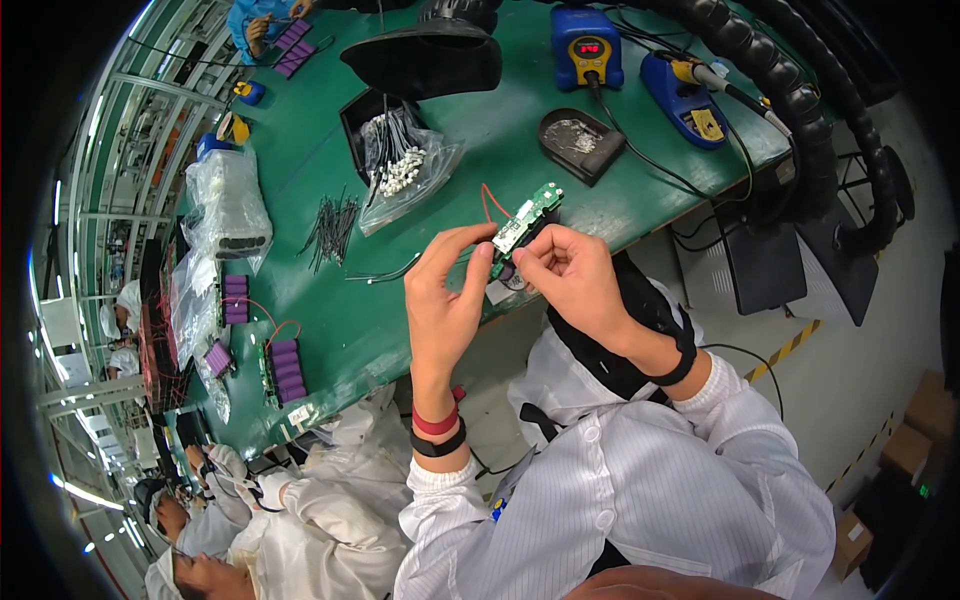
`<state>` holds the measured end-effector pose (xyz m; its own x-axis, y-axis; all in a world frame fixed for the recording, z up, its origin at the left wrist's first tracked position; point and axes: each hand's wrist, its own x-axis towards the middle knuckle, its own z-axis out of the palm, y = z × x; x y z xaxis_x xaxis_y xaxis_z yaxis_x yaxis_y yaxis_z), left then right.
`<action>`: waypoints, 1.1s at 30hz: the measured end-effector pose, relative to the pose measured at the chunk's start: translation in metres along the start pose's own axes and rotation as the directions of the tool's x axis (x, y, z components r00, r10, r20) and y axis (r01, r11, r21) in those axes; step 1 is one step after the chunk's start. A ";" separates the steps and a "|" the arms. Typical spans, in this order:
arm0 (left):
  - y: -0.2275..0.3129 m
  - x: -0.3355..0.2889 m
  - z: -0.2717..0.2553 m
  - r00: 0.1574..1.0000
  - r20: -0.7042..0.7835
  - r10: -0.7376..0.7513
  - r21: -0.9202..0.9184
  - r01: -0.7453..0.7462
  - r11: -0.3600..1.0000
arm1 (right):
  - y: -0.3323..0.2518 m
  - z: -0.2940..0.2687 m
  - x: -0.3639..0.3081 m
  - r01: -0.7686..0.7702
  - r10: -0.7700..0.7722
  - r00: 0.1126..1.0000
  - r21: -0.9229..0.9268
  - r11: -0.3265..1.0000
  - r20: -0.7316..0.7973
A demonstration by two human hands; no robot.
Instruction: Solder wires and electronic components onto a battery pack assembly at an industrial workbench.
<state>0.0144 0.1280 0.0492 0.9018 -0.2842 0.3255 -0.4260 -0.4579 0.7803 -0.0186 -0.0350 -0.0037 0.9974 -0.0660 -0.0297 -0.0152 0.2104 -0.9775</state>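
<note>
Above the table's front edge, my two hands hold a green circuit board [530,217] tilted up to the right, with a white patch on its face. Purple cells show just beneath it. My left hand [445,280] grips its left end between thumb and fingers. At the lower long edge, the thumb and fingers of my right hand [572,272] are pinched together against the board; whatever is between the fingertips is hidden. A red wire [487,200] loops up from the board, and a thin black cable [390,273] runs out left from behind my left hand.
On the green table [310,150] lie black cable ties [332,230], a bag of white-tipped leads [400,170] and purple battery packs [287,372]. A soldering station [587,50], iron holder [685,100] and black tray [582,143] stand behind. A black hood [422,60] overhangs. Co-workers sit left.
</note>
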 end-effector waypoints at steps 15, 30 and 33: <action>-0.011 -0.002 -0.008 0.995 -0.090 -0.033 0.018 0.034 0.999 | 0.004 -0.004 0.002 -0.019 0.015 0.999 0.099 0.995 0.039; -0.017 -0.002 -0.010 0.990 -0.134 -0.053 0.006 0.054 0.999 | 0.003 -0.009 -0.003 0.042 -0.043 0.999 0.032 0.999 0.017; -0.023 -0.003 -0.014 0.985 -0.165 -0.060 0.014 0.063 0.998 | 0.004 -0.011 -0.005 0.075 -0.075 0.997 0.002 0.997 -0.006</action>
<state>0.0229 0.1509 0.0377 0.9254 -0.1138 0.3616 -0.3692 -0.4867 0.7917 -0.0246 -0.0450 -0.0094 0.9952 -0.0878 0.0424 0.0598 0.2068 -0.9765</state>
